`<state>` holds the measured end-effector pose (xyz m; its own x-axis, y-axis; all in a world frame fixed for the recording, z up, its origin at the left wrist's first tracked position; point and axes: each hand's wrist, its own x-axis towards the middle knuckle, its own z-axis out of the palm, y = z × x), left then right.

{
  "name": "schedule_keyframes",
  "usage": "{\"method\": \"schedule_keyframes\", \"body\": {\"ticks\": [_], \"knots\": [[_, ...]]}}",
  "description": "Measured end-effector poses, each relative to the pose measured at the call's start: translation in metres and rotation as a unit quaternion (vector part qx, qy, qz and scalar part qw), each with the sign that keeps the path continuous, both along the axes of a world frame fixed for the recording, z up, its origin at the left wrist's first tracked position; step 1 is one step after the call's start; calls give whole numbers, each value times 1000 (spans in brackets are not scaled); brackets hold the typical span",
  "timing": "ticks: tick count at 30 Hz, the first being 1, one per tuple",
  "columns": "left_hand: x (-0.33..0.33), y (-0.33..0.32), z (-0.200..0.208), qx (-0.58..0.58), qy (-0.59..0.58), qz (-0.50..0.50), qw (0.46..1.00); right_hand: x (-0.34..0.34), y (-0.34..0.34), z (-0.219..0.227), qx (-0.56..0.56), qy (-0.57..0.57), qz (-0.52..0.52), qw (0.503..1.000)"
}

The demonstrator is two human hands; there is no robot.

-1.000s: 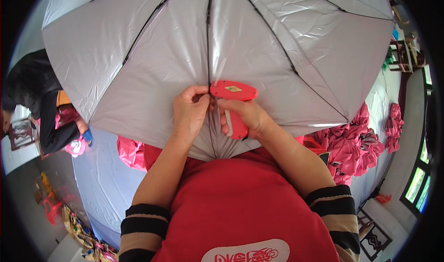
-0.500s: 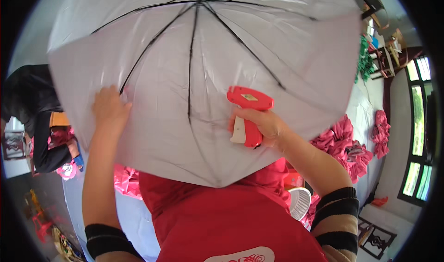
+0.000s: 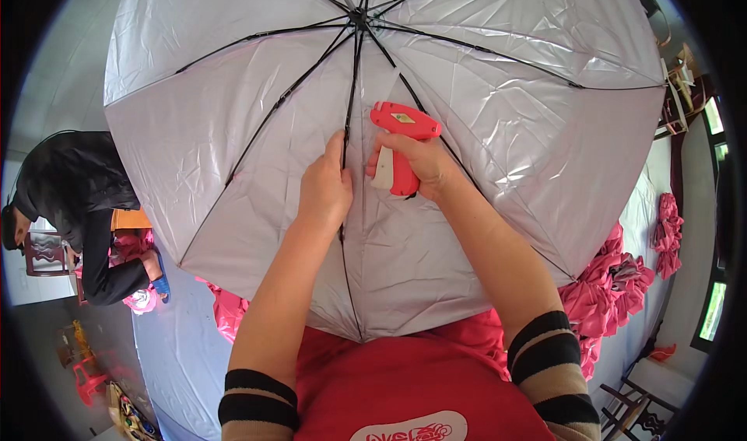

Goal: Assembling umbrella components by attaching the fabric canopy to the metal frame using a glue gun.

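Note:
An opened umbrella (image 3: 257,215) with a silver-grey inner side fills the view before me, its black ribs (image 3: 289,92) spreading from a hub (image 3: 359,18) at the top. My left hand (image 3: 327,188) is closed around one rib near the middle, fingers partly hidden behind it. In my right hand (image 3: 424,161) is a red and white tagging gun (image 3: 405,120), held by its handle. The gun's front end points up and left, close to the same rib and just right of my left hand. Whether its tip touches the canopy I cannot tell.
Crumpled pink fabric bundles (image 3: 599,309) lie on the table at the right, with another bundle (image 3: 228,310) at the left. A co-worker in black (image 3: 70,176) bends over at the far left. A red stool (image 3: 89,380) stands lower left, a wooden chair (image 3: 642,410) lower right.
The umbrella has turned and shifted to the right. My left hand has moved right from an outer rib to one near the middle. The tagging gun has moved up slightly.

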<state>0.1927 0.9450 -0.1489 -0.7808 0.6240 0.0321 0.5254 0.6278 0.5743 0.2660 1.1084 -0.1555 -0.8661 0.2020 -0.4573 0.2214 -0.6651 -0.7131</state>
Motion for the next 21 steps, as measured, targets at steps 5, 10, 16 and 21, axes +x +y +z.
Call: {"method": "schedule_keyframes", "body": {"ticks": [5,10,16,21], "knots": [[0,2,4,81,-263,62,960,2,1,-9,-24,-9,29,999],[0,2,-1,115,-303,66,944,4,2,2,-19,-11,56,998],[1,1,-5,141,-320,58,935,5,4,3,-17,-4,64,998],[1,3,-4,157,-342,41,925,3,22,0,-54,44,144,987]]}}
